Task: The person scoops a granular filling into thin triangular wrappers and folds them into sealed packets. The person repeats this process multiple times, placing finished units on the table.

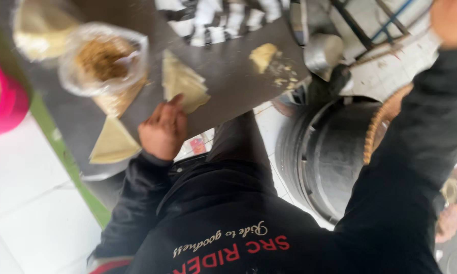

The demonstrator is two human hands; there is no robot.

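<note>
My left hand [162,131] lies on a dark flat tray [228,81], fingers bent, the tips gripping the near edge of a pale folded pastry triangle [184,83]. Another pastry triangle [112,143] lies just left of that hand. A clear bag of brown crumbly filling [104,57] sits behind it on a further pastry sheet [118,100]. My right arm, in a black sleeve, reaches up to the top right. Only a blurred, cut-off part of my right hand [451,21] shows, and its fingers are hidden.
A pale dough lump [263,55] with crumbs and a metal cup [322,53] lie at the tray's far end. A pink container [2,104] stands at left and another bag of pale stuff [38,28] at top left. Right of my legs sits a big dark pot [325,157] with a woven rim [383,119].
</note>
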